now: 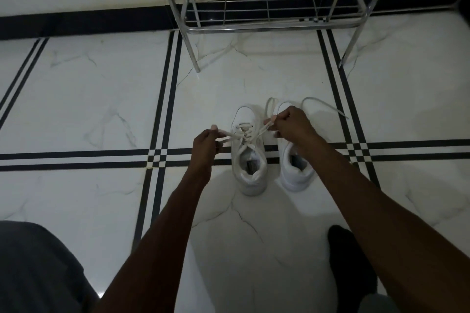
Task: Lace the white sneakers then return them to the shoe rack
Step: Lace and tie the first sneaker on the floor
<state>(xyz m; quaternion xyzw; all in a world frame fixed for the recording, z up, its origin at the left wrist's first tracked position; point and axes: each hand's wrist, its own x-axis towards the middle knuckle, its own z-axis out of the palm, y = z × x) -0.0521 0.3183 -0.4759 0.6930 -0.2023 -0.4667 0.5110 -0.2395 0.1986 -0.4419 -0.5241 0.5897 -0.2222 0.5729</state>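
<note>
Two white sneakers stand side by side on the marble floor, toes pointing away from me. The left sneaker (248, 160) has its lace threaded through several eyelets. My left hand (206, 145) pinches one end of that lace (230, 138) out to the left. My right hand (292, 126) pinches the other end to the right, over the toe of the right sneaker (296, 173). Loose lace loops (323, 105) lie around the right sneaker's toe. My right wrist hides most of that shoe's front.
A chrome wire shoe rack (267, 24) stands against the wall just beyond the sneakers; nothing is on its bottom shelf. Black stripes cross the white floor. My knee in grey cloth (38, 267) is at bottom left and a dark sock (348, 259) at bottom right.
</note>
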